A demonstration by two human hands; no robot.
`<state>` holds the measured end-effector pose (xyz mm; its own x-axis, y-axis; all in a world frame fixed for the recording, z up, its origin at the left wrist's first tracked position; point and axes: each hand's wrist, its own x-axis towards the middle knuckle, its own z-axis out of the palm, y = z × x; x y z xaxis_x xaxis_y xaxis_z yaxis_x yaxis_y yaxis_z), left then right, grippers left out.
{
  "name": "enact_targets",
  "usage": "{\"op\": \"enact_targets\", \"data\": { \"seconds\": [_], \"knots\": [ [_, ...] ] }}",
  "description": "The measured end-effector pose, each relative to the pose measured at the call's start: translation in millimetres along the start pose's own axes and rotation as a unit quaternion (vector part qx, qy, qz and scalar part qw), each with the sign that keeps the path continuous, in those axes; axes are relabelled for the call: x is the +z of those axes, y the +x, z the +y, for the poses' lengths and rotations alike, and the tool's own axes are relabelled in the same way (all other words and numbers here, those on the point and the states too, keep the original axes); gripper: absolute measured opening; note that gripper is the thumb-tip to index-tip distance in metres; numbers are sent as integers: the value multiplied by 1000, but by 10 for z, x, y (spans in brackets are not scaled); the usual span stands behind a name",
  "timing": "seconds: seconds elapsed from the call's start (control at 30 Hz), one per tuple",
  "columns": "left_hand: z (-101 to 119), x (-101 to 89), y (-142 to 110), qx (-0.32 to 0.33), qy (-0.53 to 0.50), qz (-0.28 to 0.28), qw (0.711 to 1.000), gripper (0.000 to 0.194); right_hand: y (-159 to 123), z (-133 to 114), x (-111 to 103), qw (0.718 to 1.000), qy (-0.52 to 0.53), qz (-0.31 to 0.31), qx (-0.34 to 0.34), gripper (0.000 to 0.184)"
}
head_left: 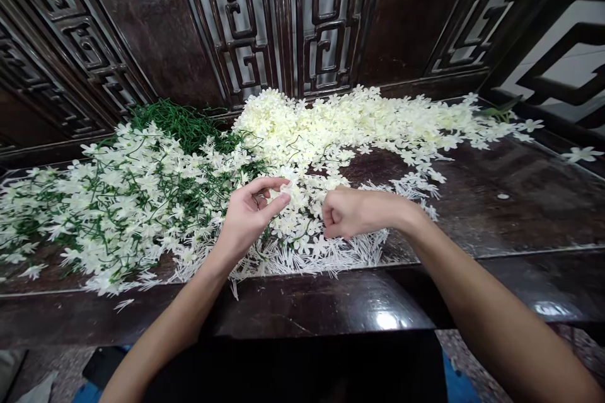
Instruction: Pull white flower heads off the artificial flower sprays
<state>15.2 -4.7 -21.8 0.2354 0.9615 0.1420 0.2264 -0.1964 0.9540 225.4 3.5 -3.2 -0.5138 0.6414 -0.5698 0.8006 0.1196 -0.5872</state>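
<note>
My left hand [250, 214] hovers over the near middle of a dark wooden table [520, 201], thumb and fingers pinched on a small white artificial flower [278, 194]. My right hand [347, 213] is curled into a loose fist just to its right, resting among loose white flower heads [302, 227]; whether it holds one is hidden. A big pile of loose white flowers [359, 123] lies behind both hands. To the left lie green stems with flowers attached [127, 195].
Thin white plastic stamen pieces [302, 261] spread along the table's front edge. Bare green stems [179, 123] heap at the back left. A carved dark wooden screen [283, 19] stands right behind the table. Stray flowers [581, 154] lie at the far right.
</note>
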Motion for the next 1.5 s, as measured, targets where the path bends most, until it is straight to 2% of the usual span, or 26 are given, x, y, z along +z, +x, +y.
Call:
{"op": "enact_targets", "data": {
  "seconds": [0.23, 0.37, 0.53, 0.67, 0.73, 0.87, 1.03, 1.2, 1.5],
  "knots": [
    [1, 7, 6, 14, -16, -14, 1000, 19, 0, 57, 11, 997, 2, 48, -60, 13],
    [6, 11, 8, 21, -22, -10, 999, 19, -56, 76, -49, 982, 36, 123, -138, 9],
    [27, 10, 8, 9, -15, 17, 1000, 20, -113, -1, -71, 942, 132, 233, -200, 1],
    [37, 13, 0, -2, -42, 10, 999, 21, -112, -95, 11, 895, 237, 262, -273, 22],
    [45, 17, -6, -22, -53, -1, 998, 23, -95, -142, 64, 879, 250, 277, -297, 22],
    [79, 28, -16, -68, -90, -23, 993, 34, -36, -204, 134, 856, 237, 310, -340, 10],
    [111, 34, -25, -72, -84, -34, 993, 40, 24, -189, 144, 847, 180, 369, -338, 9],
    [106, 27, -38, -52, -56, -33, 997, 35, 10, -155, 128, 839, 133, 412, -330, 9],
    [100, 14, -34, -23, -30, -24, 999, 22, -7, -158, 114, 833, 144, 413, -337, 11]
  ]
}}
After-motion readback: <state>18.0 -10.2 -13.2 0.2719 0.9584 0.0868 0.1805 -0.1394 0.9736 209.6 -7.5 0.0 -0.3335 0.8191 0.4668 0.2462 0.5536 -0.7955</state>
